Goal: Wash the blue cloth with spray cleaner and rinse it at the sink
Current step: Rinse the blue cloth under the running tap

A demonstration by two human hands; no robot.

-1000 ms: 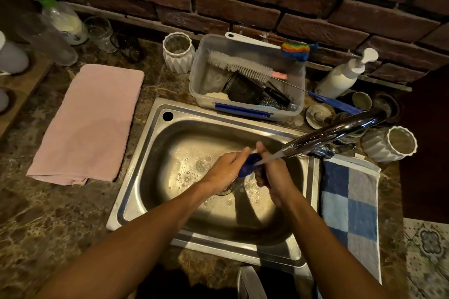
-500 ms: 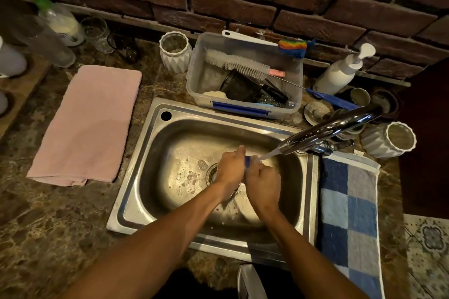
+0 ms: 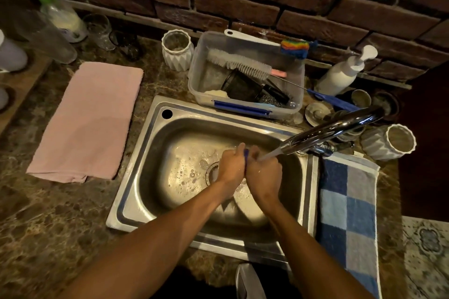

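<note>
Both hands clamp the blue cloth (image 3: 246,156) between them, fingers curled, left hand (image 3: 230,167) and right hand (image 3: 263,173) pressed together over the sink (image 3: 136,192) basin near the drain; only a thin blue sliver shows. Faucet (image 3: 332,130) reaches in from 2 o'clock, water hitting the right hand. Pink towel (image 3: 90,119) on the table at 9 o'clock, checkered towel (image 3: 347,213) at 3, plastic tub (image 3: 245,73) at 12.

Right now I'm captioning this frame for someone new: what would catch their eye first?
Two hands, left and right, squeeze a blue cloth over the steel sink, under the water running from the chrome faucet. A pink towel lies flat on the counter left of the sink, a blue checked towel on its right.
</note>
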